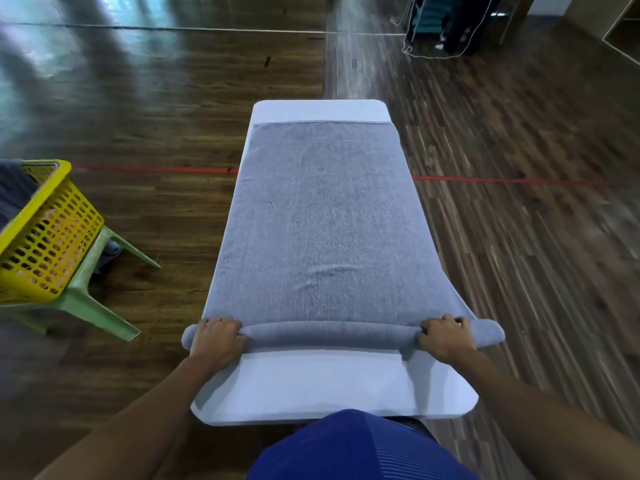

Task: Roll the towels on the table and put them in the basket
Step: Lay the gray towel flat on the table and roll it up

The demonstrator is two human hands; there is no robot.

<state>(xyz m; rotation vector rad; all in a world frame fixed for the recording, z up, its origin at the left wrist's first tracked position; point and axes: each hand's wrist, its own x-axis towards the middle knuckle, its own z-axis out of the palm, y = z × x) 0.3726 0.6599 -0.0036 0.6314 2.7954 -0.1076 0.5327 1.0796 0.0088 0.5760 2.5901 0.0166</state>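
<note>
Grey towel [325,216] covers the white table [322,382], mid-frame. My left hand [216,337] and right hand [445,337] clutch its near rolled end; the unrolled length stretches away toward the frame's top. Yellow basket [45,233] at left.

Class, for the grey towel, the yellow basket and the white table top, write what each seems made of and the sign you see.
Grey towel: probably cotton terry; matt, nubbly pile that creases and rolls softly. Yellow slotted basket: likely moulded plastic; even slots, slight sheen. White table top: smooth and matt with rounded corners; laminate or plastic, the look leaves it open.
</note>
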